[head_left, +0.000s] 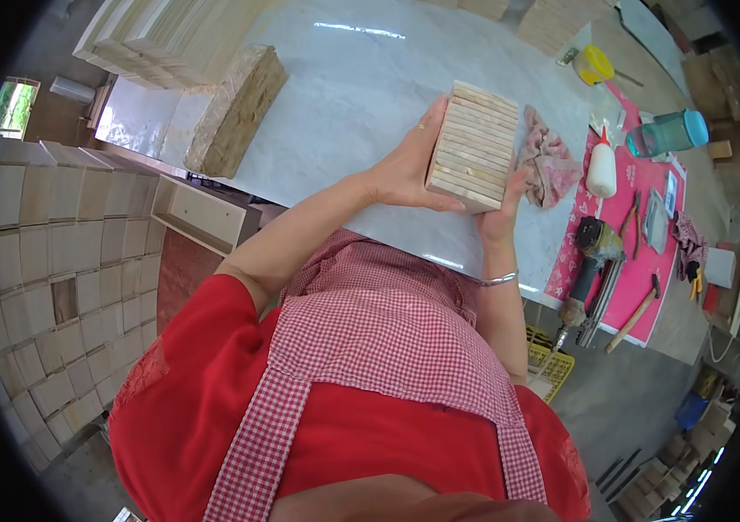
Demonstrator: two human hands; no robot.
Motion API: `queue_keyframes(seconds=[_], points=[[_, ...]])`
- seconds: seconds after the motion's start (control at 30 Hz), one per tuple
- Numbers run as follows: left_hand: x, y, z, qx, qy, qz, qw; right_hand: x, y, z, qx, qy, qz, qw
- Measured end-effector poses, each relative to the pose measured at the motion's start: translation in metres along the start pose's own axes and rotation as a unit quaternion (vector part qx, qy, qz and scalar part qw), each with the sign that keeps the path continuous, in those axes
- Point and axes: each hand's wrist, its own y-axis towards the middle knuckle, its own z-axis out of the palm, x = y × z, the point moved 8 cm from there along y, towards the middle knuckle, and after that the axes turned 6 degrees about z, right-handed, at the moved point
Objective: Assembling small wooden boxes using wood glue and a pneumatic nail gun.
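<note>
A stack of thin wooden slats (474, 143), lined up edge to edge into a block, is held between my two hands above the pale tabletop (335, 113). My left hand (413, 161) presses along the block's left side, thumb toward the near edge. On the opposite side my right hand (505, 204) grips the near right corner, its fingers partly hidden by the wood. Just to the right of the block lies a crumpled pink-and-white cloth (548, 161).
At left on the table are a rough wooden block (237, 113) and stacked boards (165, 39). A pink mat at right carries a glue bottle (602, 170), a nail gun (592, 270), a hammer (635, 313) and pliers (636, 224). Stacked wooden boxes (65, 261) stand left.
</note>
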Motion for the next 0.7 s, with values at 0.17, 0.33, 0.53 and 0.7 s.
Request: queue_keyframes(seconds=[0.17,0.33,0.53,0.7], points=[[-0.001,-0.003,-0.001,-0.022,0.104,0.033,0.994,-0.002,-0.003,-0.003,0.002,-0.004,0.032,0.999],[0.001,-0.001,-0.002,-0.024,0.071,0.020,0.997,0.019,0.005,0.002,-0.010,-0.087,-0.019,0.996],[0.000,-0.001,-0.004,-0.011,0.053,0.006,0.999,0.085,0.017,0.026,0.014,-0.413,-0.208,0.886],[-0.003,-0.004,-0.002,-0.005,0.062,0.013,0.998,0.086,0.019,0.026,0.034,-0.600,-0.143,0.787]])
